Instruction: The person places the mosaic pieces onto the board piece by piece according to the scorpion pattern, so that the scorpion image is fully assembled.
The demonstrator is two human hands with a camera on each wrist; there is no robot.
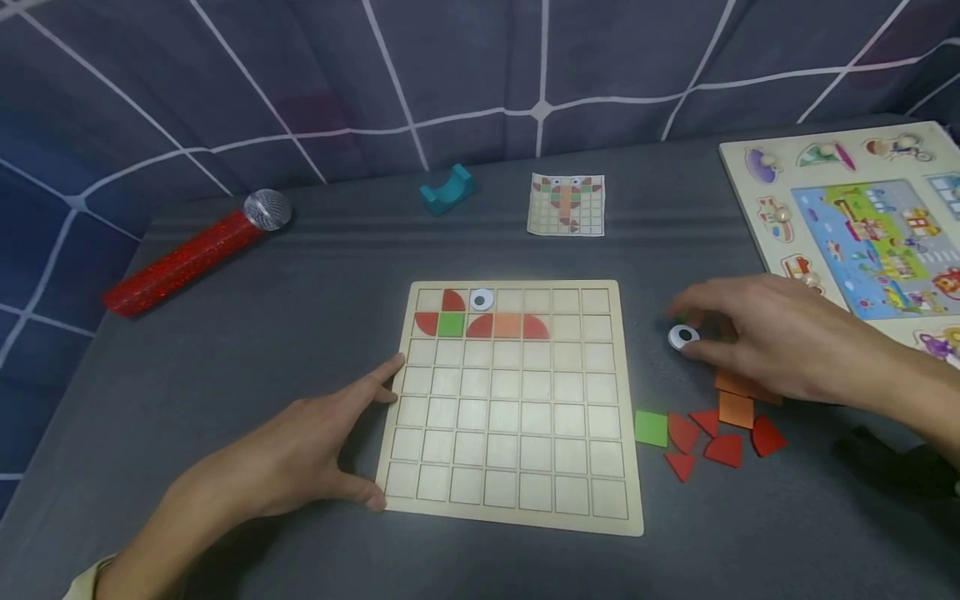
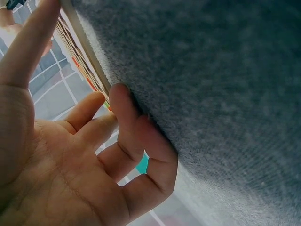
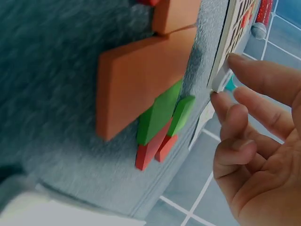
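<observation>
R hand (image 1: 780,335) pinches eye disc (image 1: 683,337); L hand (image 1: 311,446), fingers apart, touches grid bd (image 1: 517,385).

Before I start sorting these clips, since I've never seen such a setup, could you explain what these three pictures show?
There is no machine here, only a person's two bare hands. The wide picture comes from a camera on the head, looking forward and down. The other two come from a camera on each wrist, so they look tilted.

On the dark surface lies a pale grid board, with coloured pieces and a googly eye in its top two rows. The left hand touches the board's left edge. The right hand pinches a second eye near some loose pieces.

Farther back are a small pattern card, a teal object and a red microphone; a picture puzzle lies at the right.
</observation>
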